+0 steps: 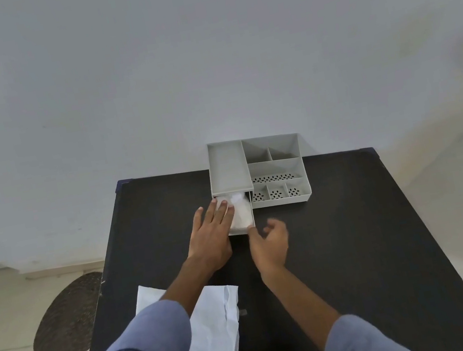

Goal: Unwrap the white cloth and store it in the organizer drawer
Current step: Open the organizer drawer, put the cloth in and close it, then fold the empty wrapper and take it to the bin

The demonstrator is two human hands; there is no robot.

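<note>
My left hand [213,228] lies flat and open on the cloth [241,212], which sits in the pulled-out drawer [239,229] of the organizer [275,167]. I should press it below the rim so the drawer can close. My right hand [269,241] is blurred, loosely curled and seemingly empty; the drawer's back is hidden.

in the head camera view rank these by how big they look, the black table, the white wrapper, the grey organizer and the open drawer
1. Table
2. Wrapper and organizer: alike, and the wrapper lies nearer, so unranked
3. Drawer
</note>
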